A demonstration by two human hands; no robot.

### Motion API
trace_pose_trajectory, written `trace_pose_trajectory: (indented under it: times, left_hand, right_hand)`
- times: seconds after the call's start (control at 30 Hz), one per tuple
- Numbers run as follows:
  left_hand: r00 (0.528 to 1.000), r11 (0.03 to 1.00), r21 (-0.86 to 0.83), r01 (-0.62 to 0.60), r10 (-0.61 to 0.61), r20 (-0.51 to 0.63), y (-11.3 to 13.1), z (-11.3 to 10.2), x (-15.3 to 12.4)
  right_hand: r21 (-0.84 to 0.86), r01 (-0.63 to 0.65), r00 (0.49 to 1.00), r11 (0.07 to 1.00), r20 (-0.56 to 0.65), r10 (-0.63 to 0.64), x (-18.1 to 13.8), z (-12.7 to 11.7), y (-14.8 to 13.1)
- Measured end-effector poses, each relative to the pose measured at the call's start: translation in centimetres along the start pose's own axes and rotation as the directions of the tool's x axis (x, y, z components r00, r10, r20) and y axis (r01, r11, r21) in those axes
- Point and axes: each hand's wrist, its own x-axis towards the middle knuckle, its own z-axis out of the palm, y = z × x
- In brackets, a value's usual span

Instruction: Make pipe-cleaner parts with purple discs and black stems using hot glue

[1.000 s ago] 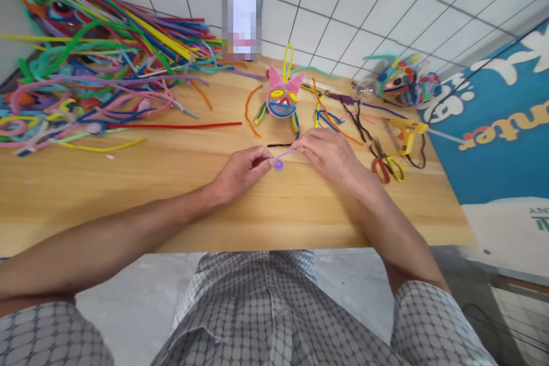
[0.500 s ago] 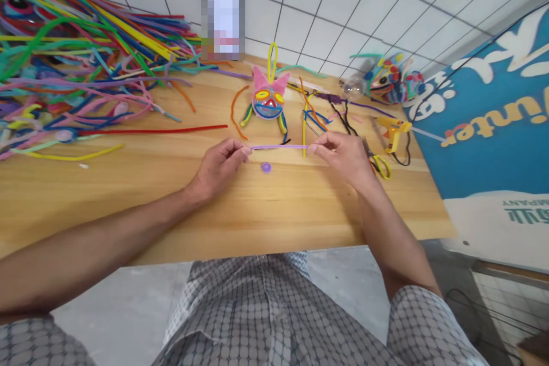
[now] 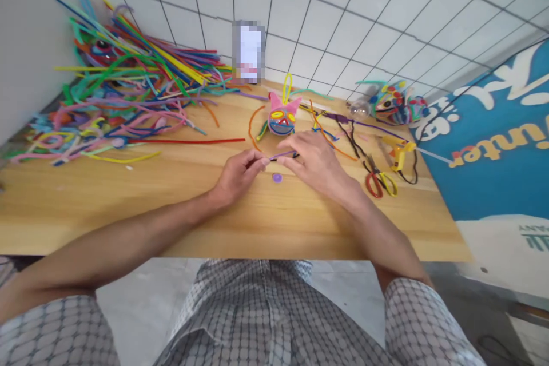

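My left hand (image 3: 238, 174) pinches one end of a thin purple pipe cleaner (image 3: 283, 155) just above the wooden table (image 3: 171, 206). My right hand (image 3: 313, 163) is closed on the same strand a little to the right, fingertips almost meeting the left ones. A small purple coiled disc (image 3: 277, 178) lies on the wood directly below the hands. Just behind them stands a pipe-cleaner figure (image 3: 282, 116) with pink ears, a blue face and a yellow loop on top.
A big heap of coloured pipe cleaners (image 3: 124, 97) covers the far left of the table. Red-and-yellow scissors (image 3: 380, 182), a yellow glue gun (image 3: 398, 151) and a second colourful figure (image 3: 397, 104) lie at the right. A blue printed board (image 3: 493, 148) stands beyond the right edge.
My hands, half a second ago spread apart with the purple strand stretched straight between them, have come together again. The purple disc stays on the table. The view shifted.
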Motion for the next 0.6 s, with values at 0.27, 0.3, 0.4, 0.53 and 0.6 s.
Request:
trace_pose_trajectory:
  times: [0.27, 0.3, 0.4, 0.53, 0.6]
  left_hand:
    - [0.987, 0.963, 0.237, -0.13, 0.102, 0.127, 3.3, -2.6, 2.4]
    - [0.983, 0.947, 0.289, -0.141, 0.099, 0.154, 3.7, -3.1, 2.8]
    - [0.971, 0.895, 0.413, -0.169, 0.079, 0.226, 4.8, -3.8, 3.6]
    - [0.964, 0.84, 0.512, -0.178, 0.044, 0.262, 6.2, -3.3, 4.5]
    - [0.96, 0.827, 0.536, -0.174, 0.02, 0.28, 6.7, -2.8, 5.1]
  right_hand:
    - [0.181, -0.067, 0.996, 0.981, 0.074, 0.054, 2.2, -1.1, 0.1]
    - [0.176, -0.072, 0.996, 0.982, 0.063, 0.062, 2.2, -1.4, 0.2]
    - [0.148, -0.069, 0.997, 0.987, 0.028, 0.066, 2.3, -2.0, 0.3]
    - [0.09, -0.045, 0.999, 0.995, 0.01, 0.044, 2.6, -2.3, 0.4]
    - [0.056, -0.036, 0.999, 0.998, 0.005, 0.035, 2.5, -2.3, 0.5]
